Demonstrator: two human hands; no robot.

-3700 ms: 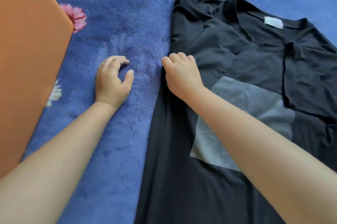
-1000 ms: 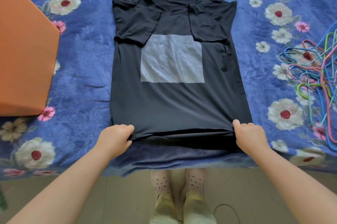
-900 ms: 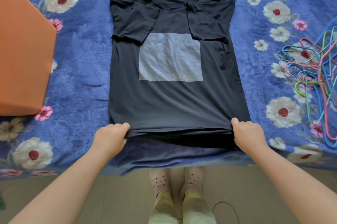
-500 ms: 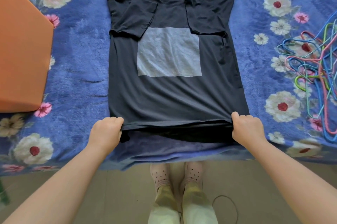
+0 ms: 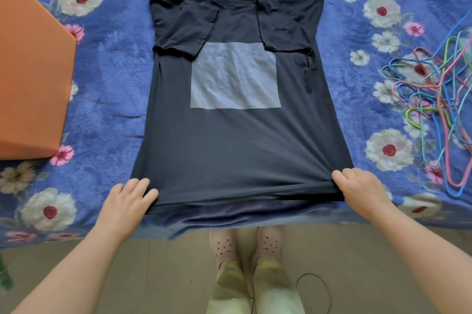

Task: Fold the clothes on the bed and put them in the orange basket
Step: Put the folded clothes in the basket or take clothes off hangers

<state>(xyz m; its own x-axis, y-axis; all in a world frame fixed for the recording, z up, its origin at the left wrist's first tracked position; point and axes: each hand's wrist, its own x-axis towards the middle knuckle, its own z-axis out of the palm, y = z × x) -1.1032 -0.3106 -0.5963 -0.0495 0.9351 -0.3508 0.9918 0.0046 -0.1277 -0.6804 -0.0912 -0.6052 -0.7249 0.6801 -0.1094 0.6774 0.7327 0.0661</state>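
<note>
A black T-shirt (image 5: 237,140) with a grey square print lies flat on the bed, collar away from me, both sleeves folded inward over the chest. My left hand (image 5: 127,201) grips the hem's left corner and my right hand (image 5: 362,188) grips the hem's right corner. The hem is lifted slightly off the blanket near the bed's front edge. The orange basket (image 5: 30,88) stands at the left, only its side wall showing.
A blue flowered blanket (image 5: 107,88) covers the bed. A tangle of coloured wire hangers (image 5: 434,104) lies at the right. Below the bed edge are the floor, my feet in pink clogs (image 5: 245,244) and a thin dark cable (image 5: 314,285).
Earlier my hands worked at the shirt's left side near the sleeve. In the last second both hands hold the hem corners, lifting and stretching the hem wider.
</note>
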